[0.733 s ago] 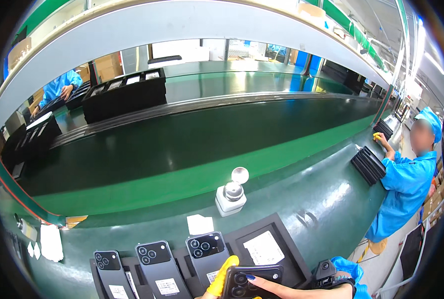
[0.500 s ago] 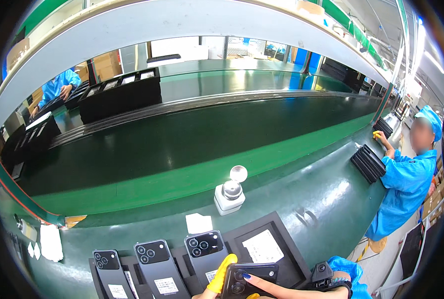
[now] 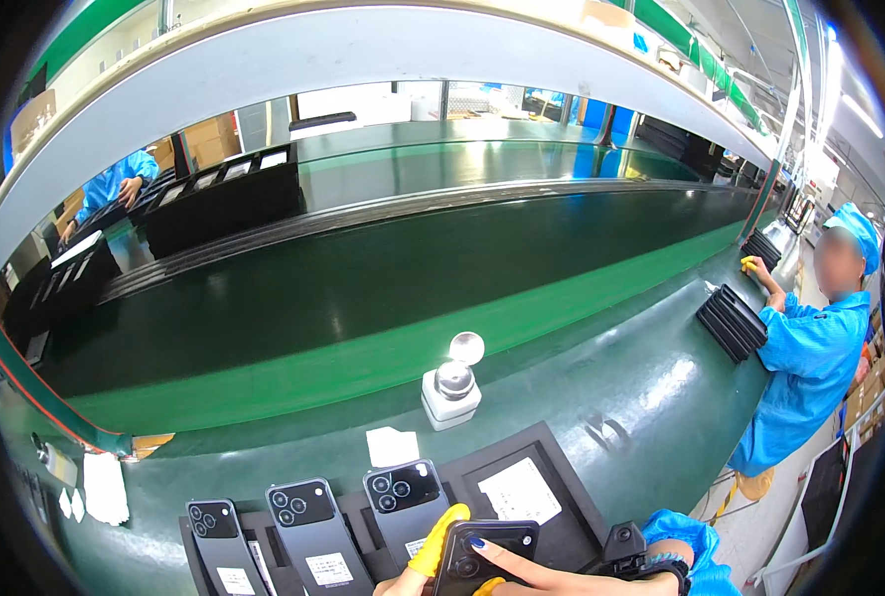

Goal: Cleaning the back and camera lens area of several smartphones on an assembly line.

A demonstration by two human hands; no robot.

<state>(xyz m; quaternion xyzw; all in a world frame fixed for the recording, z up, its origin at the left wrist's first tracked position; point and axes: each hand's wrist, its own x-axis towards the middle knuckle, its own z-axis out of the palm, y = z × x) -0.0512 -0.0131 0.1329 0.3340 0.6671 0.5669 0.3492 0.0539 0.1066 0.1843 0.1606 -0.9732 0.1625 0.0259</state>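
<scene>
A dark smartphone (image 3: 491,537), back and camera lenses facing up, is held low in front of me. My left hand (image 3: 425,566) grips its left edge, with yellow covering on the fingers. My right hand (image 3: 547,578) is on the phone too; a finger with a dark blue nail lies across the camera area, and a yellow-covered fingertip shows below. Three grey smartphones, a left one (image 3: 218,541), a middle one (image 3: 313,531) and a right one (image 3: 408,517), lie in a black foam tray (image 3: 574,502). A white label sheet (image 3: 520,490) sits in the tray's right part.
Beyond the tray stand a white dispenser bottle (image 3: 451,397) with its metal lid raised and a white paper piece (image 3: 392,447). White cloth (image 3: 105,489) lies at left. Black trays (image 3: 226,204) sit on the conveyor (image 3: 383,258). At right, a blue-clad co-worker (image 3: 805,348) stands by stacked trays (image 3: 732,323).
The held phone and both my hands have shifted slightly left. My finger remains on the camera area. The large black tray on the conveyor has moved left.
</scene>
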